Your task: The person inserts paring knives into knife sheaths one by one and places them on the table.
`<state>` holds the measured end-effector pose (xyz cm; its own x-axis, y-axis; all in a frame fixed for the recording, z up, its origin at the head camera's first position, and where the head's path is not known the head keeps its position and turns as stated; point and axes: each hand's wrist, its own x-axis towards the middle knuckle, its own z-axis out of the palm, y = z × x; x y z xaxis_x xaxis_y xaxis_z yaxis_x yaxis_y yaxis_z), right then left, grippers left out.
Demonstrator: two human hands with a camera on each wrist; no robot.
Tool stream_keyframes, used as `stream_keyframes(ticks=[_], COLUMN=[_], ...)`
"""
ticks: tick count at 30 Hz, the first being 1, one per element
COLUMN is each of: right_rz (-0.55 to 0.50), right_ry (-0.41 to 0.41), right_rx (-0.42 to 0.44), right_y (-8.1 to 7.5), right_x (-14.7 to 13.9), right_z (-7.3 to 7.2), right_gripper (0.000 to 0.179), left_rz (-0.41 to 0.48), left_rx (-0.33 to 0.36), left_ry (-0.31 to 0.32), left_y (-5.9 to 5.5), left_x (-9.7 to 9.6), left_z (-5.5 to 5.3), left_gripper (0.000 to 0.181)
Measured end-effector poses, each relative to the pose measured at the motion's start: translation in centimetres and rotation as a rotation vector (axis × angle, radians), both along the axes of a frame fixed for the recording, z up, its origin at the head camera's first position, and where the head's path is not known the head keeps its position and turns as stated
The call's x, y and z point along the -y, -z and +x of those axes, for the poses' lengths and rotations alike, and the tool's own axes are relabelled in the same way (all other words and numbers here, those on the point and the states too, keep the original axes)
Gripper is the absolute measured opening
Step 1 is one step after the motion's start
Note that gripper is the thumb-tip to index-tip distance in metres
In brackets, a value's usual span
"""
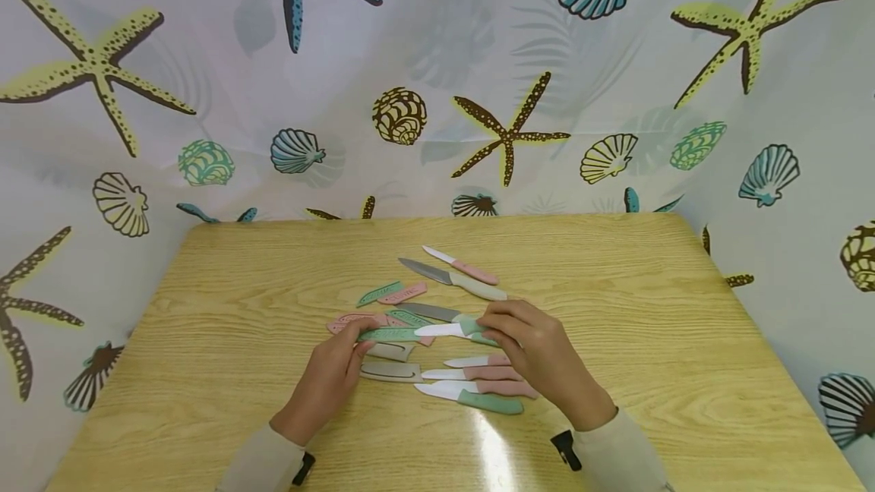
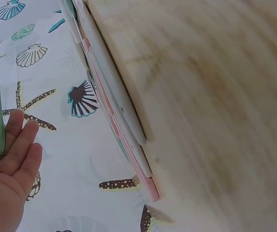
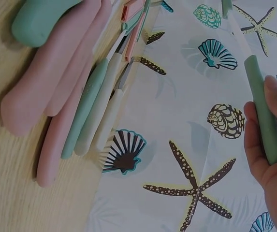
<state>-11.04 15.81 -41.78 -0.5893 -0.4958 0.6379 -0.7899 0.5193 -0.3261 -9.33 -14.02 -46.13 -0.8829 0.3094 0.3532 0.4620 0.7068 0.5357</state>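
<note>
My left hand [image 1: 328,374] pinches a flat green knife sheath [image 1: 390,335] between thumb and fingers, held up over the table. In my right hand [image 1: 543,355] is a small knife with a white blade [image 1: 440,330] and a green handle [image 3: 263,111]. The blade points left, and its tip overlaps the sheath's right end in the head view. Under and beside the left hand lie two cream sheaths [image 1: 391,372] and several pink and green ones. Below the right hand are pink-handled knives [image 1: 502,373] and a green-handled knife [image 1: 491,402], blades leftward.
Farther back lie a pink-handled knife [image 1: 475,272], a cream-handled knife with a grey blade [image 1: 478,287], and a green sheath [image 1: 380,293] beside a pink sheath [image 1: 405,294]. A patterned cloth [image 1: 424,52] surrounds the wooden table [image 1: 225,340] at the back and sides.
</note>
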Motion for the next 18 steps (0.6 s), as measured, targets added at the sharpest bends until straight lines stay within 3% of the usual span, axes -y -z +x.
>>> stream_keyframes(ticks=[6, 14, 18], right_rz=[-0.052, -0.086, -0.072], right_ry=[-0.015, -0.065, -0.038], right_rx=[0.047, 0.051, 0.069], right_y=[0.5, 1.6, 1.8], right_x=[0.0, 1.7, 1.8], right_z=[0.1, 0.5, 0.7], right_gripper=[0.021, 0.021, 0.021], left_rz=[0.015, 0.048, 0.041], left_rx=[-0.063, -0.082, -0.101], left_ry=[0.012, 0.139, 0.131], left_y=[0.3, -0.2, -0.2], left_x=[-0.3, -1.8, -2.1], left_z=[0.0, 0.1, 0.2], left_gripper=[0.027, 0.029, 0.031])
